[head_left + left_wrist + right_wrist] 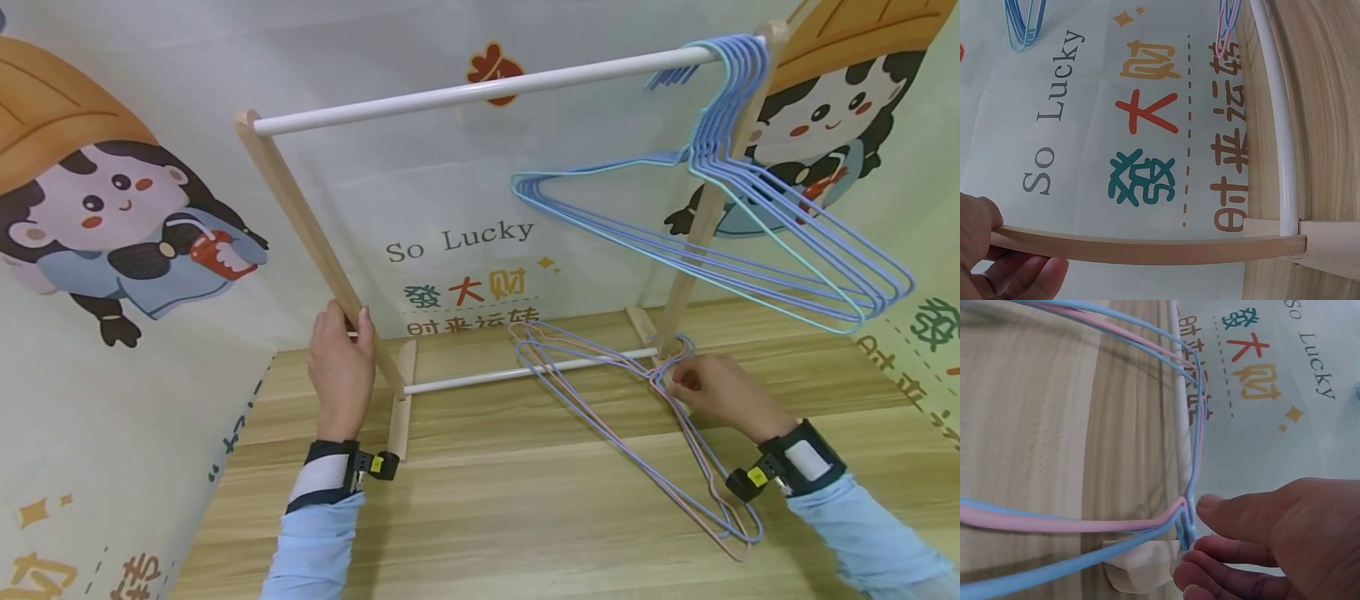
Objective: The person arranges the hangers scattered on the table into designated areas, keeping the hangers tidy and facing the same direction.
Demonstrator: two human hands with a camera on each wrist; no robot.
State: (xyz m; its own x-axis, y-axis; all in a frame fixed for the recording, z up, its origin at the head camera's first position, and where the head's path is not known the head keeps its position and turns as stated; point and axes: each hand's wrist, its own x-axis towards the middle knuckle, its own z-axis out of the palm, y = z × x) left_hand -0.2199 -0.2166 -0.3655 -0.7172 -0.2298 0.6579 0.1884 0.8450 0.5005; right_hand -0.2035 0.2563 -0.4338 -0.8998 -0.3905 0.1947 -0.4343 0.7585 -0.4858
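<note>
My left hand (341, 367) grips the left wooden upright (1147, 249) of a small clothes rack, thumb on one side and fingers on the other. Beside the right foot of the rack, my right hand (720, 392) is at the necks of a few blue and pink wire hangers (600, 417). In the right wrist view, its thumb and fingers (1235, 515) stand apart, fingertips close beside the hanger necks (1185, 519); contact is hard to tell. These hangers are by the white lower rail (465, 382), their bodies extending toward me.
Several blue hangers (720, 125) hang bunched at the right end of the white top rail (480, 90). The rack's wooden feet (401, 425) rest on a wood-grain tabletop (525, 517). Printed backdrop walls (450, 192) with cartoon figures and lettering rise behind and at both sides.
</note>
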